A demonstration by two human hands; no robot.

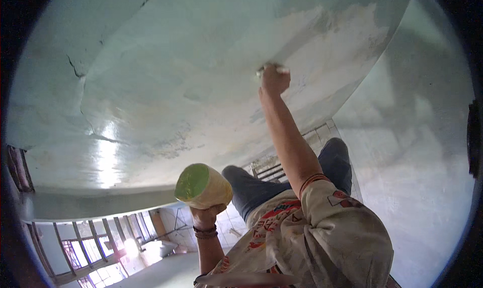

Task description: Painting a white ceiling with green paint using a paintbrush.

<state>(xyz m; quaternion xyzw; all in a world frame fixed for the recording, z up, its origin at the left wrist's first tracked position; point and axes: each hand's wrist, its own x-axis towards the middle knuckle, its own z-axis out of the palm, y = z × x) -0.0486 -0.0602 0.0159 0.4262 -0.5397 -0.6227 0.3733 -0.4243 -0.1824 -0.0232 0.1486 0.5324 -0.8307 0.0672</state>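
My left hand (205, 216) is wrapped round the lower part of a yellowish paint container (219, 189), held tilted below the wall surface. Its round mouth shows pale green paint (192, 181) inside. Higher up, my right arm is stretched out and my right hand (275, 79) is closed on a small paintbrush (261, 72), pressed close to the wall (201, 61). The fist hides most of the brush, and motion blurs it. Around that hand the wall is pale green, with whitish, patchy areas to the right.
Cracks (75, 69) run down the wall's left part. A second pale wall (412, 137) meets it at a corner on the right. At the lower left are railing bars (90, 240) and bright windows. Metal bars (271, 172) and tiles show below, near my legs.
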